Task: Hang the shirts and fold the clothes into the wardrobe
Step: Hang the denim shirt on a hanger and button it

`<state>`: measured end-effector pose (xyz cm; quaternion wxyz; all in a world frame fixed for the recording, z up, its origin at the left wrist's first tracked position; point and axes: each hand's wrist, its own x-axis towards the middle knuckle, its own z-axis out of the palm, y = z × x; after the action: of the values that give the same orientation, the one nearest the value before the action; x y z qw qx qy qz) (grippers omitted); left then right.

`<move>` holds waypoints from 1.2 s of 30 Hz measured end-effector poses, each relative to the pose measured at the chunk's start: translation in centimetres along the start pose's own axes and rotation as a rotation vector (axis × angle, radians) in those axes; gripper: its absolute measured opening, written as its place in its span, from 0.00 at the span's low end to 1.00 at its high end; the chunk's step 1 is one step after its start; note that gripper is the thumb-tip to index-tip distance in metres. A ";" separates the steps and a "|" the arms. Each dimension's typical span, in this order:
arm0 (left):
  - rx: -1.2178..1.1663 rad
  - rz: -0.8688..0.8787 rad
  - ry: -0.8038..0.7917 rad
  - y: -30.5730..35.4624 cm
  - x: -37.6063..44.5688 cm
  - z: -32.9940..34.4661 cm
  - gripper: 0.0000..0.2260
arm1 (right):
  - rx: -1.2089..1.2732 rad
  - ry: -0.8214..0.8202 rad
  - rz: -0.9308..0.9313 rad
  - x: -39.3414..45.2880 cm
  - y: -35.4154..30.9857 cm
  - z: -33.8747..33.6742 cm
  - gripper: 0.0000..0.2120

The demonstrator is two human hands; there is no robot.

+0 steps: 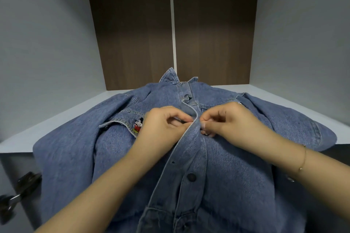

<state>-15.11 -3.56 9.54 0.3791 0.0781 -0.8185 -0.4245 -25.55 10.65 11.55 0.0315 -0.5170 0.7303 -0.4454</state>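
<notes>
From the head view, a blue denim shirt [217,185] lies front-up on the pale shelf [47,125] inside the wardrobe [47,43], its collar [176,79] pointing toward the dark brown back panel [132,34] and its lower part spilling over the shelf's front edge toward the camera. Both sleeves are spread to the sides, the one on the right reaching the shelf's front edge. The left hand [162,125] and the right hand [233,121] meet at the button placket [191,149] in the chest area, just below the collar. The left hand's grip is closed: thumb and forefinger pinch the edge of the placket, the other fingers curled beneath. The right hand's grip is likewise closed, its fingertips [205,131] curled onto the opposite edge of the placket, so the two hands nearly touch across the seam. Whether a button sits between the fingers cannot be told. Lower down the placket a dark round button [191,177] is fastened, and a small empty buttonhole shows above it. On the chest pocket flap beside the left hand is a small embroidered cartoon mouse [137,125]. A thin gold bracelet [302,159] circles the right wrist. A white vertical strip [173,24] divides the back panel in two. At the lower left, a dark metal door hinge [20,189] is fixed to the wardrobe's grey side.
</notes>
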 end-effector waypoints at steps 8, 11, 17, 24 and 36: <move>0.335 0.275 0.088 -0.2 -1.0 1.2 0.04 | -0.066 -0.115 0.384 1.3 -3.0 -0.8 0.16; 0.292 0.248 0.077 -0.4 -1.0 1.2 0.03 | 0.036 -0.161 0.443 1.3 -3.2 -0.8 0.13; 0.220 0.087 -0.076 -0.4 0.1 0.6 0.05 | 0.243 -0.179 0.586 1.2 -3.1 -0.9 0.11; 0.126 -0.225 -0.395 1.2 2.7 -0.7 0.07 | 0.193 -0.152 0.563 0.9 -2.8 -0.4 0.10; 0.314 -0.041 -0.434 1.3 2.5 -0.8 0.11 | -0.467 -0.190 0.274 0.5 -3.1 -0.3 0.07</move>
<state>-16.05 -4.36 12.14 0.1693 0.0594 -0.9347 -0.3068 -23.64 10.26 14.06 0.0400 -0.4463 0.8699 -0.2063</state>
